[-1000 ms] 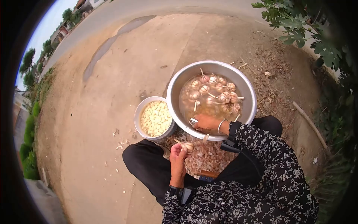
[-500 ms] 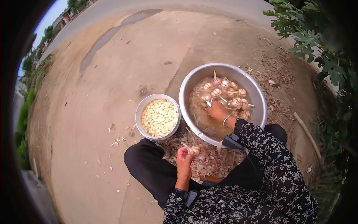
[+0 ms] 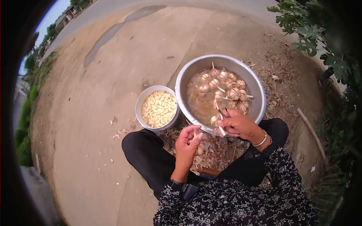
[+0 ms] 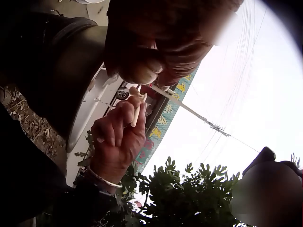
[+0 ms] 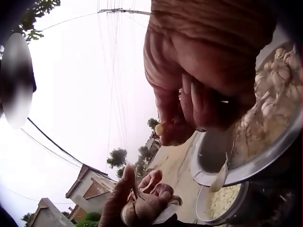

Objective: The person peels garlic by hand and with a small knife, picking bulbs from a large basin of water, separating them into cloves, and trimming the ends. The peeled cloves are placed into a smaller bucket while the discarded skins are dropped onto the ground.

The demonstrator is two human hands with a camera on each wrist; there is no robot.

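Observation:
My left hand (image 3: 185, 145) grips a garlic bulb (image 5: 142, 209), its stalk pointing up between thumb and fingers in the right wrist view. To its right, at the near rim of the big metal basin (image 3: 260, 120), my right hand (image 3: 241, 125) pinches a slim white stick-like thing (image 3: 221, 130). A pale, clove-like piece (image 3: 213, 119) shows beside its fingertips; I cannot tell whether the two are one thing. Several garlic bulbs (image 3: 233, 94) lie in the basin's cloudy water. A smaller white bucket (image 3: 138, 113) of peeled cloves (image 3: 158, 108) stands left of the basin.
Papery garlic skins (image 3: 215, 160) cover the ground between the person's legs. Dry litter (image 3: 281, 81) and a long stick (image 3: 312, 132) lie on the right, below a leafy plant (image 3: 309, 32). Concrete ground (image 3: 94, 105) stretches left and ahead.
My right hand has come out of the basin's water, back over its near rim toward my left hand. The left hand still holds the garlic bulb and has turned a little.

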